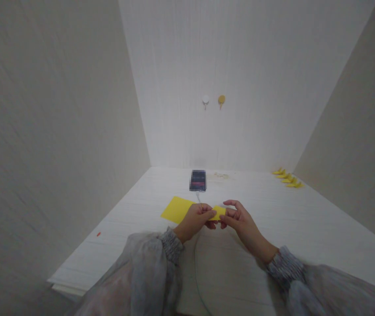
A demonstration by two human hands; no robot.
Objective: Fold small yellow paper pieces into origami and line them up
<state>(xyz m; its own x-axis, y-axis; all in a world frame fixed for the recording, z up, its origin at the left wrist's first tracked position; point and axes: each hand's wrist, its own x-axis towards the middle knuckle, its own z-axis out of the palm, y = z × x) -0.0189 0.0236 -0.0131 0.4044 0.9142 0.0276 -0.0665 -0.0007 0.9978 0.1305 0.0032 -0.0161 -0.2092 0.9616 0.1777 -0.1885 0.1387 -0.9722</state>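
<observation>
Between my two hands is a small piece of yellow paper (219,212), which looks folded. My left hand (196,218) pinches its left end between thumb and fingers. At its right end, the thumb and fingers of my right hand (240,217) grip it, with the index finger raised off it. Partly behind my left hand, a larger flat yellow sheet (175,209) lies on the white table.
A phone (198,180) lies farther back, its cable (195,259) running toward me under my hands. Several folded yellow paper pieces (288,178) line the right back corner. A small orange-red bit (98,234) lies left. Two hooks (221,100) hang on the back wall; side walls enclose the table.
</observation>
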